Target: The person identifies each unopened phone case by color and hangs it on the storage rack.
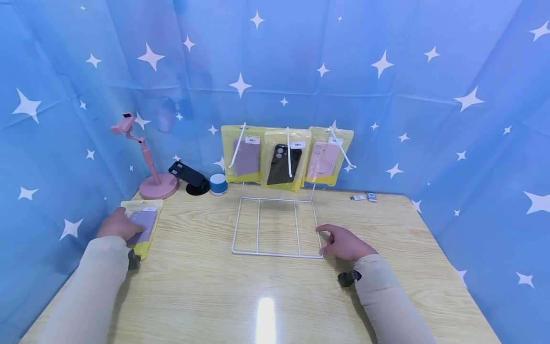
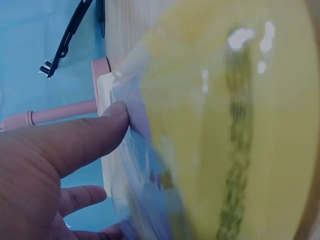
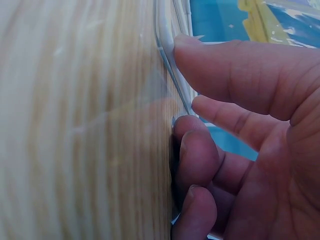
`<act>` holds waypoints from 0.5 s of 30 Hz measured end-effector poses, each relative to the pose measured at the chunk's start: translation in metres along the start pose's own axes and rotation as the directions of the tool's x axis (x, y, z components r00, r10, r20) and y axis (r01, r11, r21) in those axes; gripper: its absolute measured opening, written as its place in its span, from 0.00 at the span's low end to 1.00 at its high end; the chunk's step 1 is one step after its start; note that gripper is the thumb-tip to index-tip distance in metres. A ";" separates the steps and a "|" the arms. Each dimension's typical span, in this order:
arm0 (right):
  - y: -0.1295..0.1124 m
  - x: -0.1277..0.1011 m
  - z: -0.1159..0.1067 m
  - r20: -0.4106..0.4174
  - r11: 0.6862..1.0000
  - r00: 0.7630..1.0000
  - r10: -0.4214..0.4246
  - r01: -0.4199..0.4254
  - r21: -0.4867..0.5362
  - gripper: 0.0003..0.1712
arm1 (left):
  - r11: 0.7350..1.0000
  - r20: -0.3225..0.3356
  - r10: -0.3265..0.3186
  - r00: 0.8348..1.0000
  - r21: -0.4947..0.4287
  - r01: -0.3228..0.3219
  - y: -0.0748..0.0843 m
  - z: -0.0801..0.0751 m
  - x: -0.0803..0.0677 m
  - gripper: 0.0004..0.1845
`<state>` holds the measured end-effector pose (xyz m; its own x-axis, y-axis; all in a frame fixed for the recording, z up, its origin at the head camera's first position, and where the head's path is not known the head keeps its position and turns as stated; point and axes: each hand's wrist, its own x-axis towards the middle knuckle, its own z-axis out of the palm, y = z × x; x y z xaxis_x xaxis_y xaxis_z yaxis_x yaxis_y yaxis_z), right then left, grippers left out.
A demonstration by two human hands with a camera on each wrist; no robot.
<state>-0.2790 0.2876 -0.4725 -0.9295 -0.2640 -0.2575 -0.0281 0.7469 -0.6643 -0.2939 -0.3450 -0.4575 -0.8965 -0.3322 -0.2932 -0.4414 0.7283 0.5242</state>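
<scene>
The backdrop [image 1: 386,38] is blue cloth scattered with white four-pointed stars. The surface [image 1: 266,296] is pale wood with a fine straight grain. The wire rack [image 1: 277,224] is white. Three yellow packets hang on it: one [image 1: 243,154] holds a mauve phone case, one [image 1: 286,160] a black case, one [image 1: 327,156] a pink case. A fourth yellow packet [image 1: 143,224] shows a lilac case. The phone stand [image 1: 151,167] is pink, the smaller stand [image 1: 191,179] black, the little speaker [image 1: 218,184] blue and white. Both sleeves [image 1: 86,296] are cream.

Glossy wood-grain table [image 1: 206,286], white coated wire rack [image 1: 277,224], shiny plastic packet [image 1: 143,224], matt cloth backdrop [image 1: 386,71]
</scene>
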 end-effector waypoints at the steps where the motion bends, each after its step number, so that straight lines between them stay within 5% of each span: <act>1: 0.000 0.000 0.000 0.000 1.000 1.000 -0.001 0.001 0.000 0.39 | 1.000 0.001 -0.001 1.000 -0.001 0.001 0.001 0.000 0.001 0.58; 15: -0.002 -0.002 0.000 -0.005 1.000 1.000 -0.002 0.002 -0.011 0.39 | 1.000 0.088 -0.015 0.996 -0.022 0.017 0.011 0.004 -0.006 0.58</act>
<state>-0.2770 0.2863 -0.4704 -0.9312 -0.2625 -0.2527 -0.0339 0.7529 -0.6572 -0.2931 -0.3326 -0.4529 -0.8830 -0.2891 -0.3697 -0.4570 0.7093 0.5368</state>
